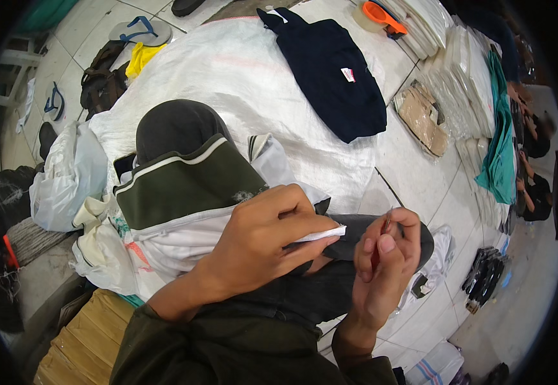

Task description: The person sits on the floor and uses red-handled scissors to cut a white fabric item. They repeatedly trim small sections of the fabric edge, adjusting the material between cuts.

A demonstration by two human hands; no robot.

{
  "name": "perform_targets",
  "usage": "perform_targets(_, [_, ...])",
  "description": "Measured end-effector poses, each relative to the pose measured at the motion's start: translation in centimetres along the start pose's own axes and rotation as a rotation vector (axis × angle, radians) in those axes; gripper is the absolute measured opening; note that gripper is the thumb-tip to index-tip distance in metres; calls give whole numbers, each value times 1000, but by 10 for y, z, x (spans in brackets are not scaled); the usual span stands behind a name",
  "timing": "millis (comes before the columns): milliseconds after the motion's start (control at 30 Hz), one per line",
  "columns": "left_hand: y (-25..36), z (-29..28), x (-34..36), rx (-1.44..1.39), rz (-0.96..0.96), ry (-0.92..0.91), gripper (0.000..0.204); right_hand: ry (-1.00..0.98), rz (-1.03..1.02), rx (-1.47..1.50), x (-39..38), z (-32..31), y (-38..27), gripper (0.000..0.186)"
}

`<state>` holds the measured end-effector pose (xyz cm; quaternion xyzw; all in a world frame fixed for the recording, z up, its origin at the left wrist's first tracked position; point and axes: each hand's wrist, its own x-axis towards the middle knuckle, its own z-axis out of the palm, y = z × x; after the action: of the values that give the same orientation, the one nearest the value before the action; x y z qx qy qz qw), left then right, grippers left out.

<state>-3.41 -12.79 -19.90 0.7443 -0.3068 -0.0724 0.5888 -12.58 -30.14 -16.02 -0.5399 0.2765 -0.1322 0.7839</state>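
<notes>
My left hand (263, 234) is closed, pinching a white folded fabric edge (325, 235) between thumb and fingers. Over my lap lies a garment with a dark green panel (186, 183) trimmed in white, and the pinched edge seems to belong to it. Just to the right, a little apart from that edge, my right hand (388, 256) is closed around a small red tool (375, 258). A thin tip shows above its fingers; the rest is hidden, so its exact kind is unclear.
A white woven sheet (240, 70) spreads ahead, with a folded navy garment (330, 77) on it. Bagged stacks (455, 90) and an orange tape dispenser (381, 18) stand at right. Left are a plastic bag (70, 176), sandals (141, 32) and cardboard (89, 340). Other people (539, 135) sit far right.
</notes>
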Motion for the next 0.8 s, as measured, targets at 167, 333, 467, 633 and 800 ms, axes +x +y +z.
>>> perform_targets(167, [0, 3, 1, 57, 37, 39, 36, -53, -323, -631, -7, 4, -1, 40])
perform_targets(333, [1, 5, -1, 71, 46, 58, 38, -103, -537, -902, -10, 10, 1, 37])
perform_targets(467, [1, 4, -1, 71, 57, 37, 36, -119, -661, -1009, -6, 13, 12, 36])
perform_targets(633, [0, 1, 0, 32, 24, -10, 31, -78, -620, -874, 15, 9, 19, 14])
perform_targets(800, [2, -1, 0, -13, -50, 2, 30, 161, -368, -760, 18, 16, 13, 8])
